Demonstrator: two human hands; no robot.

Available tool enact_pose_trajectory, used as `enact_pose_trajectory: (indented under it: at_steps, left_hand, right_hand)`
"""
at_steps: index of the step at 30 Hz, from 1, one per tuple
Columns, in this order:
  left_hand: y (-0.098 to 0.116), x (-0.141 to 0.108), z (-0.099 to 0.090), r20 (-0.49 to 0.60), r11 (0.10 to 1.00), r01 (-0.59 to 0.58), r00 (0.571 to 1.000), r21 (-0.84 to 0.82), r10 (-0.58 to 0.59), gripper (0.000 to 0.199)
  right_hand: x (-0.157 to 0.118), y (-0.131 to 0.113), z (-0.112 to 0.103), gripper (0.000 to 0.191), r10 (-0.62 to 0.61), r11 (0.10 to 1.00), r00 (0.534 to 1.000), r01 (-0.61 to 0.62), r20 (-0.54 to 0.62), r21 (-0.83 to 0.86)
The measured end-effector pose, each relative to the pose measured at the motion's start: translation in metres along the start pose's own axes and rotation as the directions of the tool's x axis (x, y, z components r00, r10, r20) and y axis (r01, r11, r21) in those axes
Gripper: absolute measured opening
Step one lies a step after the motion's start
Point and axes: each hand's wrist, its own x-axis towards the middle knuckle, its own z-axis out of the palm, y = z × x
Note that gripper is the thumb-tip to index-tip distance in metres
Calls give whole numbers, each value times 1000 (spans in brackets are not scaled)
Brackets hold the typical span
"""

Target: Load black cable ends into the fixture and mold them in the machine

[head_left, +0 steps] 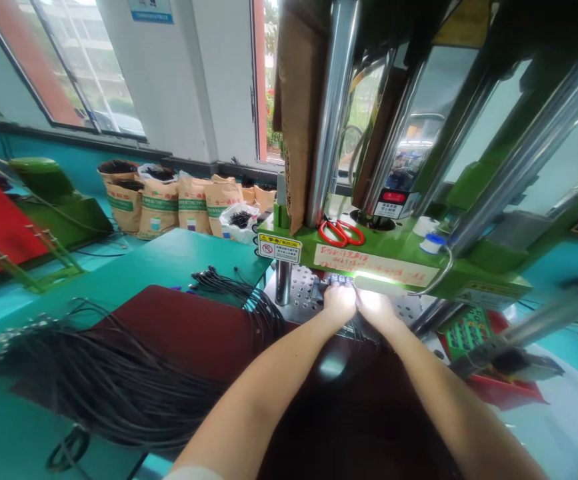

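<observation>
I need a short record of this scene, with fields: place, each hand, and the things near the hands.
place: bench at a green press with steel columns
left hand: under the press, on the lit mould area; grip not clear
right hand: beside the left, in bright glare; grip not clear
cables: black bundle lying on the left of the bench
mat: dark red, under the cables
scissors: red handles, on the press ledge
sacks: brown, along the far wall

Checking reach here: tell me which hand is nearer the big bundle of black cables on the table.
Left. The left hand is under the green machine, on the side toward the cable bundle; the right hand lies beside it, farther from the bundle.
</observation>
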Motion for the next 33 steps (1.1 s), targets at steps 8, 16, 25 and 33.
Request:
enact_pose_trajectory:
  at_steps: [8,16,25,33]
  left_hand:
    - [-8,3,6,-44,999,-32,999,10,32,24]
    - [-7,8,2,-139,998,-28,990,51,35,31]
    - [-52,16,3,1,925,-378,926,22,378,50]
    - [-54,28,15,65,951,-302,950,-70,306,55]
  right_hand:
    - [12,-13,5,29,88,995,996,-87,26,-41]
    - [6,-5,6,37,62,998,998,-63,-20,-6]
    - [-5,22,11,47,-161,986,983,155,91,65]
    - [1,12,12,43,-80,994,985,68,154,83]
